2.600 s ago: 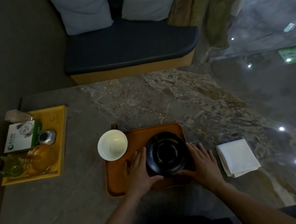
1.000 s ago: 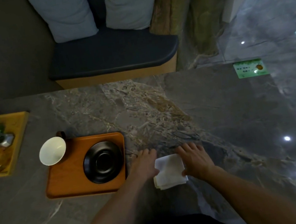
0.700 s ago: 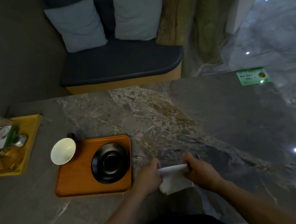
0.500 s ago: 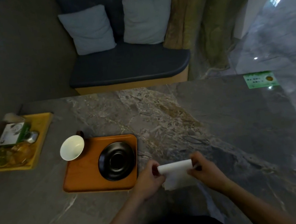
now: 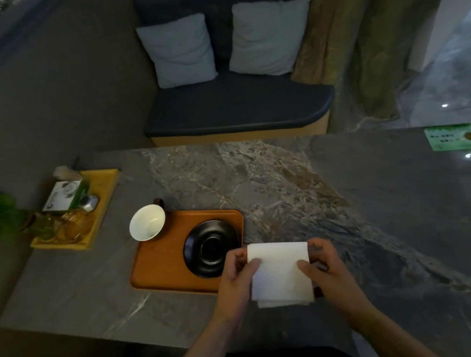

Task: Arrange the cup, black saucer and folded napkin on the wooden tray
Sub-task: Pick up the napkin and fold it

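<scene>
Here both hands hold the folded napkin.

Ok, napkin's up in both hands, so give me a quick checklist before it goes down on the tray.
1. White folded napkin held by left hand and right hand: ok.
2. Napkin still folded: ok.
3. Round black saucer on the orange wooden tray: ok.
4. Bare tray space left of saucer: ok.
5. White cup fully on tray: cannot tell; it sits at the far-left corner.
</scene>
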